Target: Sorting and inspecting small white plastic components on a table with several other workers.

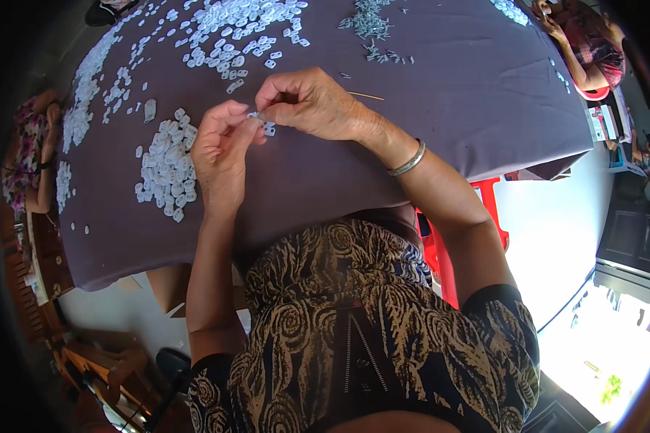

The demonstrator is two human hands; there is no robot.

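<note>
My left hand (222,155) and my right hand (316,105) meet above the table, fingertips nearly touching. Between their pinched thumbs and forefingers is a small white plastic piece (253,115), partly covered by the fingers. Another white piece with dark holes (269,129) shows just under my right hand; whether it lies on the cloth or is held, I cannot tell. Left of my left hand lies a heap of similar white oval pieces (167,167). A thin wooden stick (366,95) rests on the cloth beyond my right wrist.
A dark cloth covers the table (440,108). More white pieces (242,18) spread along its far and left sides, with a pile of small grey pins (368,23) at the back. Other people sit at the left (32,155) and far right (592,50). A red stool (492,216) stands by my right arm.
</note>
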